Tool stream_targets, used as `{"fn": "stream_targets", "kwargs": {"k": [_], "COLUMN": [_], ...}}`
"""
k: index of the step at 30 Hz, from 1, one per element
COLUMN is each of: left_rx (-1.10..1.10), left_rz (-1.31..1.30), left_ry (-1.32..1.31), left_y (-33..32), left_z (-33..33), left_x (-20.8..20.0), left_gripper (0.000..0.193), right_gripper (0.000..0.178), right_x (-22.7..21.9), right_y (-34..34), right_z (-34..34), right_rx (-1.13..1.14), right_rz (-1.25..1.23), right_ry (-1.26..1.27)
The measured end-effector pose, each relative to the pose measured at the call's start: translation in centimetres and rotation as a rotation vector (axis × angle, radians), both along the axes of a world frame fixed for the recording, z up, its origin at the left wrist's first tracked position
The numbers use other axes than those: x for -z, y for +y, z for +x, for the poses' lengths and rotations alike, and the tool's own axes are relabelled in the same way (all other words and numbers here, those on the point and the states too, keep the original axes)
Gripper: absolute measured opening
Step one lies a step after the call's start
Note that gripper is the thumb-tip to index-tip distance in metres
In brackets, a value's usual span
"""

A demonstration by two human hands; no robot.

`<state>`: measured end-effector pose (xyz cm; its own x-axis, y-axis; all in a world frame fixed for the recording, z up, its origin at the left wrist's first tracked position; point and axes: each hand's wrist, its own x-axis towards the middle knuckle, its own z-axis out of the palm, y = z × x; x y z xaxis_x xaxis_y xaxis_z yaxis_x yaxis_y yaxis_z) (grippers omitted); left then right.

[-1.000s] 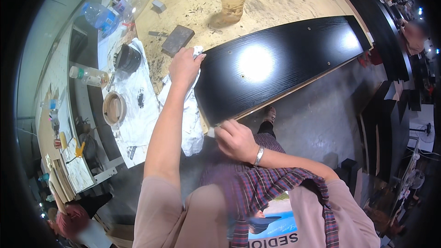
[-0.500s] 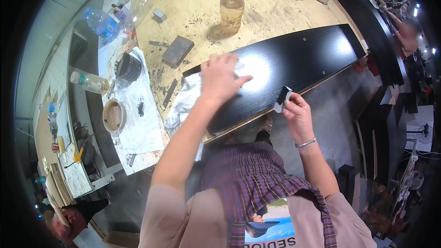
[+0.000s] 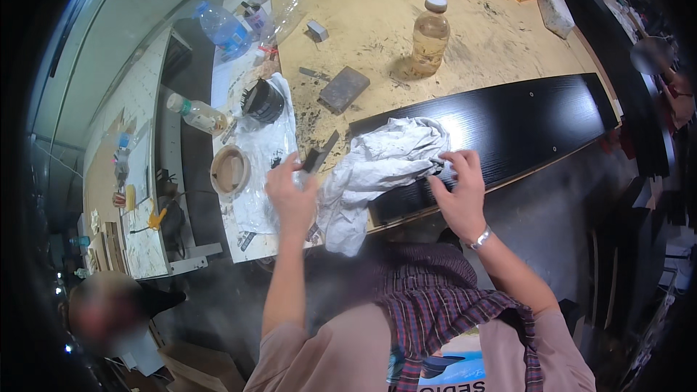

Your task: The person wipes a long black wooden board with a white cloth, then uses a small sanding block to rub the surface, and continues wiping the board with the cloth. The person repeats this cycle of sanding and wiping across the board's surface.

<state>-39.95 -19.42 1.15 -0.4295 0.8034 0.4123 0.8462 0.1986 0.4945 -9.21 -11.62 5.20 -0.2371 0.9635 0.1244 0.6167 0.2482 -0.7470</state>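
Note:
A glossy black board [image 3: 508, 123] with small metal fittings lies slantwise along the near edge of the table. A crumpled white cloth [image 3: 392, 152] covers its left end and hangs over the near edge. My right hand [image 3: 465, 192] has its bent fingertips on the right edge of the cloth, the thumb lower. Left of the cloth, my left hand [image 3: 292, 199] pinches a small black block [image 3: 314, 158] beside a thin dark strip [image 3: 331, 142] on the tabletop.
A round tan container [image 3: 230, 169] and a black tub [image 3: 263, 100] stand on white sheeting at left. Plastic bottles [image 3: 223, 30] lie near them. A dark flat block [image 3: 344, 90] and a capped bottle of yellowish liquid [image 3: 430, 38] are beyond the board. A blurred person [image 3: 105, 312] is at lower left.
My left hand has left the board and moved left and nearer. The small block, in my right hand before, is now in my left. My right hand has come to the cloth, which is spread further right.

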Motion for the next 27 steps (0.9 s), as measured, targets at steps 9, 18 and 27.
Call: {"fn": "stream_targets", "kwargs": {"k": [9,18,27], "left_rx": [-0.105,-0.069,0.494], "left_rz": [-0.074,0.087,0.093], "left_ry": [-0.038,-0.273,-0.287], "left_y": [-3.3,-4.8,10.2], "left_z": [-2.3,-1.5,10.3], "left_x": [2.9,-0.1,-2.9], "left_gripper": [0.061,0.043,0.027], "right_gripper": [0.036,0.029,0.056], "right_x": [3.8,-2.9,4.9], "right_y": [-1.4,2.3,-5.1], "right_z": [-7.7,7.0,-0.7], "right_rx": [-0.441,0.139,-0.558], "right_rz": [0.309,0.425,0.382], "right_ry": [-0.292,-0.022,-0.269]}}
